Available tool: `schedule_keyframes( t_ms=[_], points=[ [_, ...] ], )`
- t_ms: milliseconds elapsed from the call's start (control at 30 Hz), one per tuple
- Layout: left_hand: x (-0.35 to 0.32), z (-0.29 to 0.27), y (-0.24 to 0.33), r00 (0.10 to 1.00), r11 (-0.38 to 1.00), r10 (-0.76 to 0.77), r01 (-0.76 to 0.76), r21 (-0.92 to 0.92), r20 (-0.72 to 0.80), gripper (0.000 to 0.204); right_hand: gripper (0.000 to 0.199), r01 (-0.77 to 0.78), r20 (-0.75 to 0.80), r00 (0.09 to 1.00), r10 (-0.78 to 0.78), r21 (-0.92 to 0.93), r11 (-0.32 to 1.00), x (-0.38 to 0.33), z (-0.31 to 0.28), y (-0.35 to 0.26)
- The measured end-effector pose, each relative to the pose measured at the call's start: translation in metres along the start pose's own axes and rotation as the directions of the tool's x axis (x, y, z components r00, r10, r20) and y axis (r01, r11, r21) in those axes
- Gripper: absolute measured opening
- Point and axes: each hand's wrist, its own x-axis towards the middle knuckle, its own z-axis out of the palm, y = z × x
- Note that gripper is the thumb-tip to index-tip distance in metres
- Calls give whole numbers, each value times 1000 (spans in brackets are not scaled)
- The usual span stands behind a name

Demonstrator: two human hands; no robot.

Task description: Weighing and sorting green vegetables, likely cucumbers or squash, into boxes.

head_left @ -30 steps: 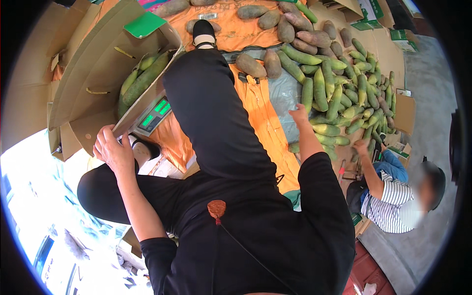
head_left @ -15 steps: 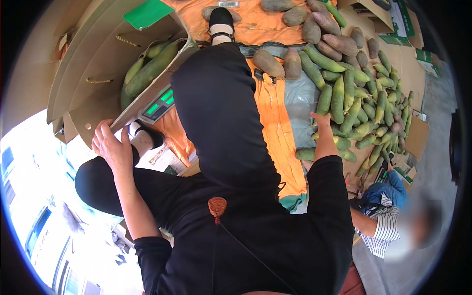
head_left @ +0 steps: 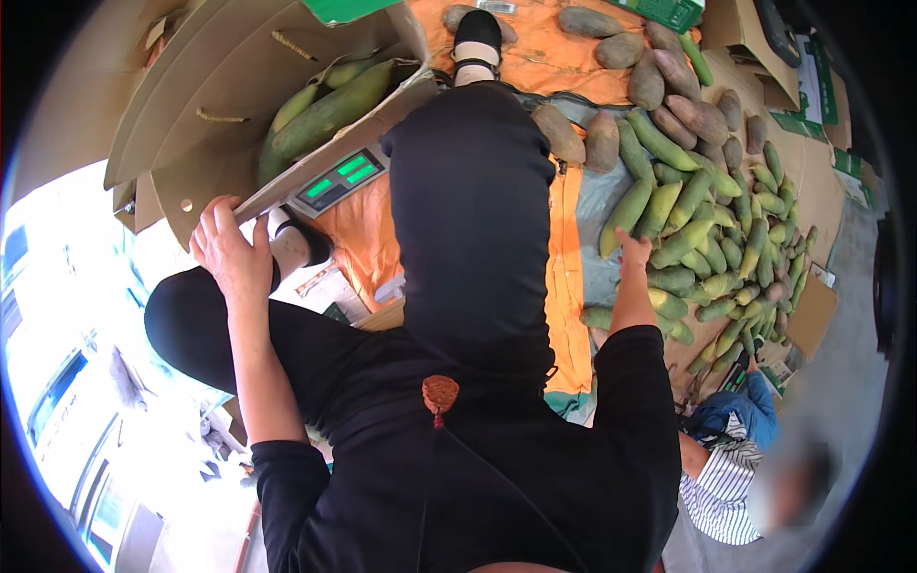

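A: What am I holding on the left?

B: I have the left grip (head_left: 229,250) clasped on the near edge of a cardboard box (head_left: 215,162), fingers over the rim and thumb toward the right. The box takes up the far left, and several large green radishes (head_left: 334,115) lie inside it.

A: And on the right?

B: My right grip (head_left: 633,250) is at the left edge of a pile of green radishes. Its fingertips meet the near part of one long radish (head_left: 627,218), on that radish's right side. I can't tell from here whether they are grasping it or only touching it.

A: How does that radish lie?

B: Slanted, its near end toward the left, partly over a grey sheet (head_left: 594,205). The rest of the pile (head_left: 702,239) spreads to the right, and brownish oblong vegetables (head_left: 647,81) lie at its far side.

A: Anything between my two grips?

B: A bent leg in black trousers (head_left: 468,201). Left of it, just beside the box, I see a scale (head_left: 336,183) with its display lit green. An orange sheet (head_left: 565,315) shows on both sides of the leg. At the near right there's a co-worker in a striped shirt (head_left: 721,492), just beyond the pile.
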Motion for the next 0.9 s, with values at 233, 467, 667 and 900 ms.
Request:
schedule_keyframes(
  t_ms=[233,467,667,900],
  points=[
    [0,-2,-3,1000,999,3,-3,-42,-7,37,90,-26,103,994,29,-33,999,-39,60,-30],
    [-1,-3,-4,1000,997,-19,20,-70,14,38,71,-143,168,977,132,55,988,-38,88,-55],
    [-1,-2,-6,1000,996,-25,24,-85,-6,37,53,-345,413,861,296,48,937,-29,70,-34],
    [-3,-3,-8,999,993,-31,29,-115,-8,38,53,-210,461,867,189,-6,978,-88,41,-34]
  ],
)
